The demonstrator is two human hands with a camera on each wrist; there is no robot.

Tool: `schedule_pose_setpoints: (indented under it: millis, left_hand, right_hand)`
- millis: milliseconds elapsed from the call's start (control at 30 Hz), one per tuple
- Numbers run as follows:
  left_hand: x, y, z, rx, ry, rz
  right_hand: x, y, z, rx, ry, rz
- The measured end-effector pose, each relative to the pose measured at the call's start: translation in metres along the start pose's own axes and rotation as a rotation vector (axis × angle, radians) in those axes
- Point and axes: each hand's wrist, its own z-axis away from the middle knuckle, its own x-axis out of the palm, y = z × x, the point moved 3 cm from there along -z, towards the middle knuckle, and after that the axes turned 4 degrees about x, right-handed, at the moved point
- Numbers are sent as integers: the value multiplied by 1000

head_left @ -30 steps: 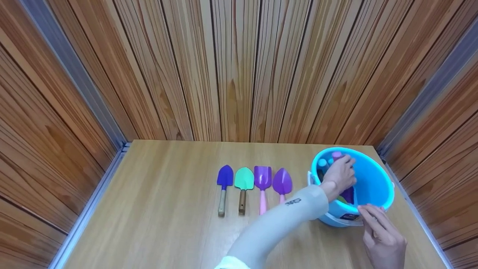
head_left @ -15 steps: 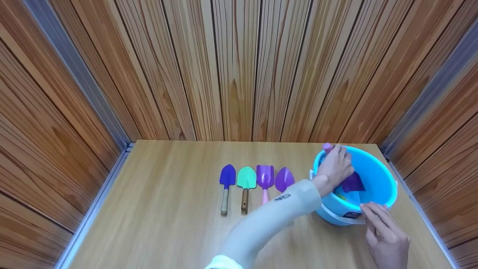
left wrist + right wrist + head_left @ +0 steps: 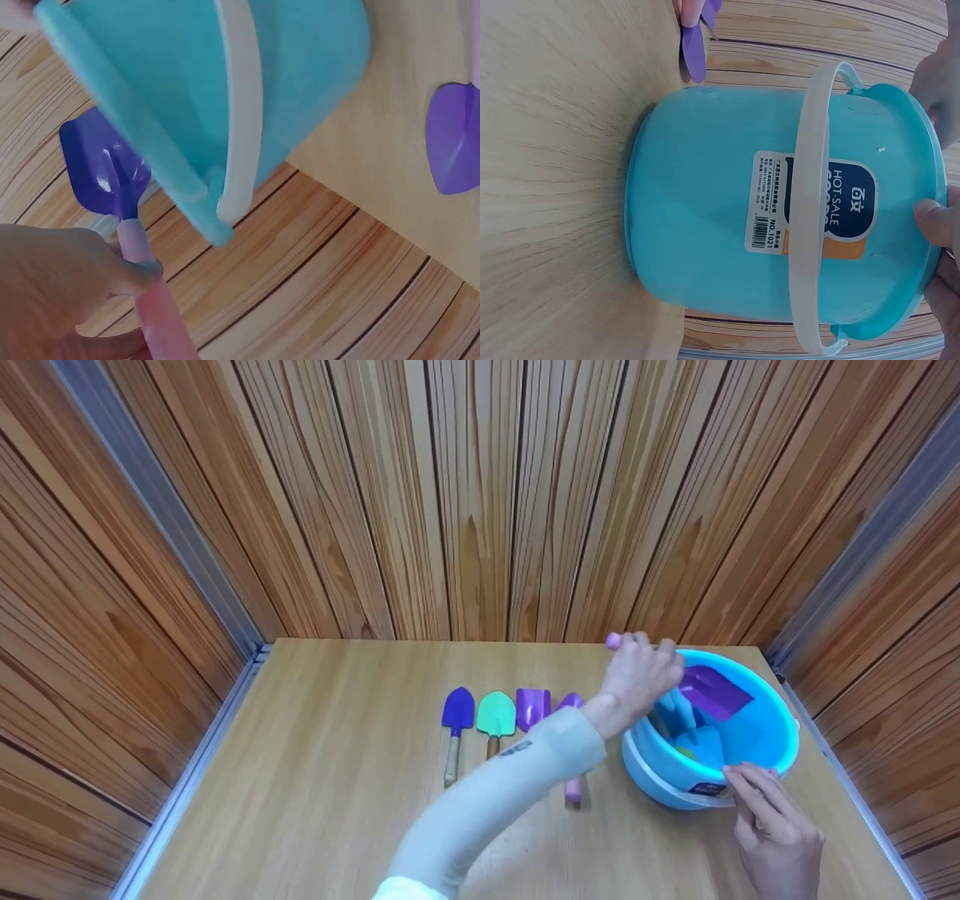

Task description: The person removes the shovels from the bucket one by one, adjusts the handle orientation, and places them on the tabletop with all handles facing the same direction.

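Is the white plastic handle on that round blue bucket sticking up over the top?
No, the right wrist view shows the white plastic handle hanging down the side of the round blue bucket, crossing its printed label.

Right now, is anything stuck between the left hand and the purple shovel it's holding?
Nothing visible: the left hand grips the purple shovel by its pink handle. The blue bucket is near, not between.

Head view: sleeve (image 3: 480,802) hides handle of flat purple shovel (image 3: 533,707), middle of pointed purple trowel (image 3: 572,700); left hand (image 3: 641,671) covers most of handle of held shovel (image 3: 716,692). Left wrist view: bucket (image 3: 307,82) cut off at top edge. Right wrist view: right hand (image 3: 940,226) cropped at right edge; finest print on label (image 3: 765,202) illegible.
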Motion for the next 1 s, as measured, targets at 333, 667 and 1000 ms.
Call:
schedule_pose_setpoints:
  millis: [333, 667, 1000]
  left_hand:
    - [7, -38, 37, -48, 32, 270]
    - [45, -61, 78, -115, 53, 685]
    - [99, -87, 126, -295, -39, 1242]
  right_hand:
    - [1, -5, -5, -119, 87, -35]
    - [6, 2, 4, -19, 8, 3]
    - [5, -2, 0, 13, -34, 5]
